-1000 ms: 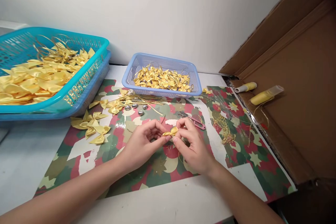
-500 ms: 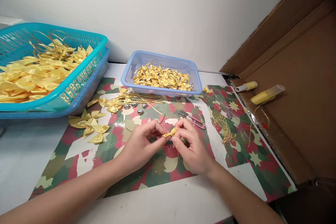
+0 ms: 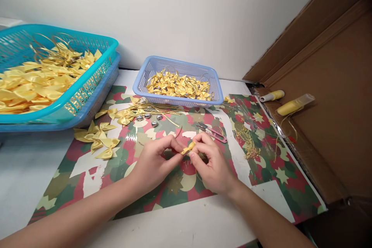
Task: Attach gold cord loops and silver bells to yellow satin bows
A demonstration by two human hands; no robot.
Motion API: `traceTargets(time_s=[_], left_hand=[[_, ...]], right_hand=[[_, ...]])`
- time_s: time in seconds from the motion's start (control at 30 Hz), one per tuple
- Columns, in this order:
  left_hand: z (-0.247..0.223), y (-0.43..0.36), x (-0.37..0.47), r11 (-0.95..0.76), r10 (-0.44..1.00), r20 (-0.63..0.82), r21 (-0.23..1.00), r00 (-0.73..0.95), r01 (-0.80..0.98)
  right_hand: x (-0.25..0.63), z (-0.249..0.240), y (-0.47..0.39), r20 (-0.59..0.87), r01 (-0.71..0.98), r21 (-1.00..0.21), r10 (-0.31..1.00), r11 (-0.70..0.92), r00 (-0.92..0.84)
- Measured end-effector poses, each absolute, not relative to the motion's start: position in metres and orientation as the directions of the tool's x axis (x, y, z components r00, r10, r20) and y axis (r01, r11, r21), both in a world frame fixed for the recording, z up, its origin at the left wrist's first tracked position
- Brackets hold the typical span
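A small yellow ribbon bow point(image 3: 188, 147) is pinched between both hands above the patterned mat point(image 3: 174, 190). My left hand point(image 3: 158, 159) grips its left end with thumb and fingers. My right hand point(image 3: 213, 162) pinches the other end, its fingers curled and partly covering the bow. Just beyond the hands lie pink-handled thread snips point(image 3: 213, 131), blades pointing left. Several silver jingle bells point(image 3: 154, 123) rest behind my left hand, beside a bundle of gold cords point(image 3: 162, 109). Loose yellow bows point(image 3: 107, 147) lie to the left on the mat.
A blue basket point(image 3: 180, 101) with corded bows stands at the back. The larger turquoise basket point(image 3: 87, 73), heaped with bows, is at the left. Thread clippings point(image 3: 248, 143) lie at right, near two yellow thread spools point(image 3: 295, 104) by a cardboard wall point(image 3: 314, 66).
The bow has turned slightly between my fingers, its left end now lower. Both hands stay almost in place, and the view has shifted very little.
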State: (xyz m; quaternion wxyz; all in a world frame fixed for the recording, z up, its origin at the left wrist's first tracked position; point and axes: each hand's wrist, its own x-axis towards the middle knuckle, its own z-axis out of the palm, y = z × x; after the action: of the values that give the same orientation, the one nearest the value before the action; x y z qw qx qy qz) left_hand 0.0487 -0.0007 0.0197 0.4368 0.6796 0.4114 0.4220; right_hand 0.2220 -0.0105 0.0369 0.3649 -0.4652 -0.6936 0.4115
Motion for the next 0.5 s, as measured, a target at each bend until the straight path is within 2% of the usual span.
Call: traceTargets(time_s=[0.23, 0.5], left_hand=[[0.0162, -0.0051, 0.0486, -0.593, 0.804, 0.517, 0.728, 0.293, 0.344], [0.0200, -0.0059, 0.0504, -0.691, 0.722, 0.619, 0.622, 0.309, 0.367]], right_hand=[[0.2176, 0.0365, -0.0152, 0.134, 0.379, -0.897, 0.957, 0.228, -0.258], [0.2143, 0.0323, -0.0197, 0.141, 0.410, -0.884, 0.964, 0.224, -0.224]])
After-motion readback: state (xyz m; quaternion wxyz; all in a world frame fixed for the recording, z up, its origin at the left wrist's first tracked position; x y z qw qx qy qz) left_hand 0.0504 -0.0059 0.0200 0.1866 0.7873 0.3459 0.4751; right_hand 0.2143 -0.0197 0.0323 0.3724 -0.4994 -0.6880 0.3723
